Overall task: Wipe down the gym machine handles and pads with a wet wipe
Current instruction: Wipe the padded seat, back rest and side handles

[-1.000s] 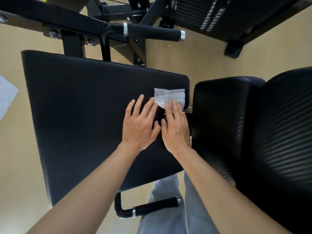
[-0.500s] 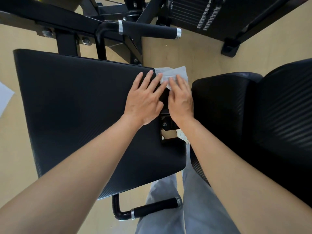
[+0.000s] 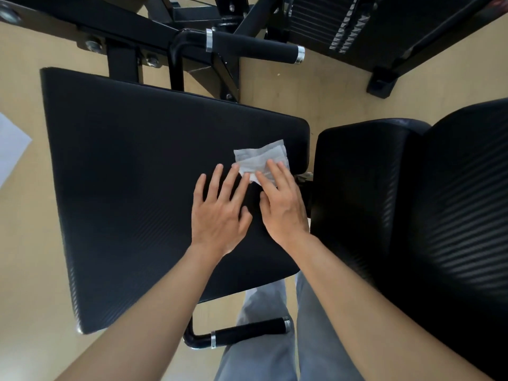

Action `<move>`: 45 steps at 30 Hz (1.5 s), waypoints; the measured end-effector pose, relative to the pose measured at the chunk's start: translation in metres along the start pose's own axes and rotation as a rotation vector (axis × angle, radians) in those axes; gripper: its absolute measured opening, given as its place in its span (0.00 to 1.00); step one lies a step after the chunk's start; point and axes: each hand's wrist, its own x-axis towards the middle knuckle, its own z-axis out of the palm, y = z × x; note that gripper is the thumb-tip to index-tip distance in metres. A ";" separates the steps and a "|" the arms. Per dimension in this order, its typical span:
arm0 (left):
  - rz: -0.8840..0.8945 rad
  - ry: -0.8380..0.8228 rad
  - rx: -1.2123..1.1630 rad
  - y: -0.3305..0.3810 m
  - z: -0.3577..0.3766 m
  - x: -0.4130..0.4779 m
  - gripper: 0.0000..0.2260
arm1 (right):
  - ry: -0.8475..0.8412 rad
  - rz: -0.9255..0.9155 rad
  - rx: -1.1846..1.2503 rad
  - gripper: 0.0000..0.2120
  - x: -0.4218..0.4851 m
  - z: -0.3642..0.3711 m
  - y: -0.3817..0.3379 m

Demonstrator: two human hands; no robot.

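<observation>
Black textured vinyl is filling most of the view: the wide seat pad (image 3: 132, 188) is lying flat, and the wet wipe (image 3: 259, 158) is sitting on it close to its right edge, crumpled into a rough rectangle whose long axis is running left to right. The right grip (image 3: 283, 207) is pressing on the wipe's near half with straight, flat fingers, not curling round it, so the wipe is lying just ahead of that palm and this grip is plainly the nearer one. The left grip (image 3: 220, 213) is resting released on the pad just beside it, fingers spread, its forefinger tip seeming to touch the wipe's left corner. Most of the pad is stretching away to the left, so the coming sweep is probably heading that way. Part of the wipe is hiding under the fingers, the gap toward the neighbouring pad (image 3: 357, 193) is too dark to read, and the near handle (image 3: 247, 332) is partly tucked beneath the seat pad.
</observation>
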 end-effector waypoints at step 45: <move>-0.026 0.338 0.062 -0.053 -0.008 0.080 0.17 | 0.041 -0.302 -0.079 0.24 0.117 -0.010 -0.014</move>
